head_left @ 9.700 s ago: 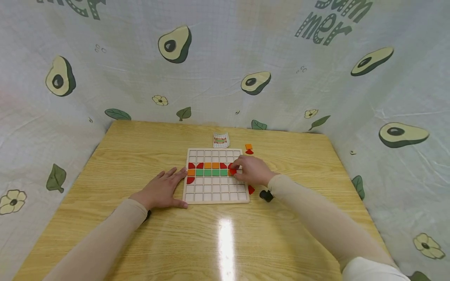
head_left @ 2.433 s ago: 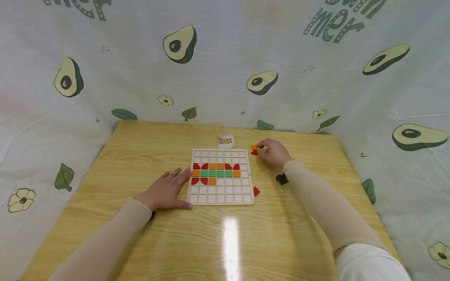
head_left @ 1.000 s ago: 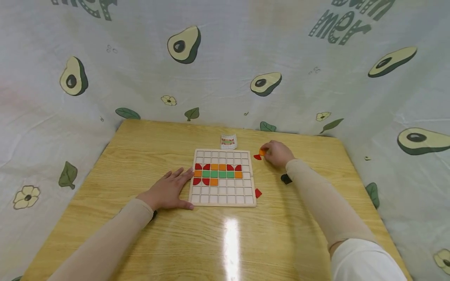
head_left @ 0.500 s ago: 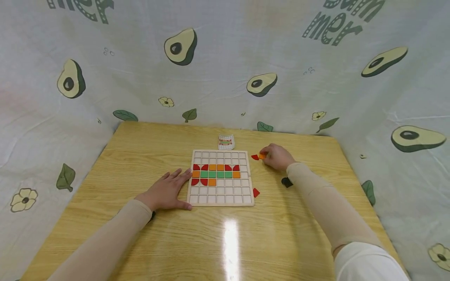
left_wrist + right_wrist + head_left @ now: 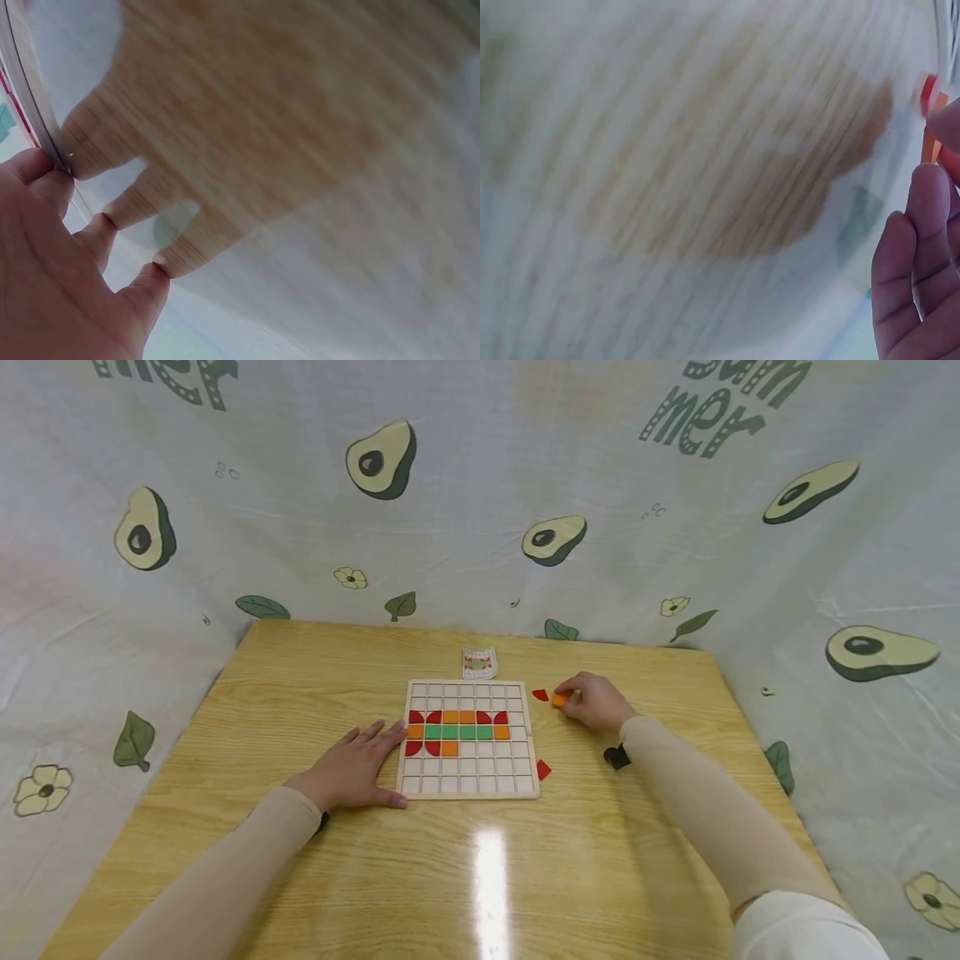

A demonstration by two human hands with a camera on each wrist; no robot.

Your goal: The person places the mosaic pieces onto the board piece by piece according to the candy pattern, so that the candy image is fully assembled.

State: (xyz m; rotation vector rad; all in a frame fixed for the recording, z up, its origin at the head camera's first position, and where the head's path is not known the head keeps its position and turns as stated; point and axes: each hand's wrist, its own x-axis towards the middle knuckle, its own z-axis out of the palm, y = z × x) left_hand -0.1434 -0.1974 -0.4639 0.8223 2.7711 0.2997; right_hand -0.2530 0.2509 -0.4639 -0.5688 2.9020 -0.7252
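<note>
A wooden grid board (image 5: pixel 487 786) lies mid-table with red quarter-circle, orange square and green square tiles in its upper-middle rows. The lowest filled row holds two red pieces and one orange square (image 5: pixel 450 748) at its left. Beside the board's left edge, my left hand (image 5: pixel 352 768) rests with spread fingers, its fingertips touching the edge. To the right of the board, my right hand (image 5: pixel 597 703) pinches an orange square tile (image 5: pixel 560 700) between thumb and fingers; the right wrist view shows this orange tile (image 5: pixel 930 142) edge-on. A loose red quarter-circle (image 5: pixel 540 695) lies just left of it.
Behind the board lies a small pattern card (image 5: pixel 478 663) with a coloured grid. Another red piece (image 5: pixel 543 769) sits against the board's lower right edge. A patterned cloth (image 5: pixel 465 485) hangs around the table's back and sides.
My right hand has taken up the orange square and drawn it slightly nearer, apart from the red piece. Since the oldest frame, the board's third row gained a red piece and an orange square. My left hand stays.
</note>
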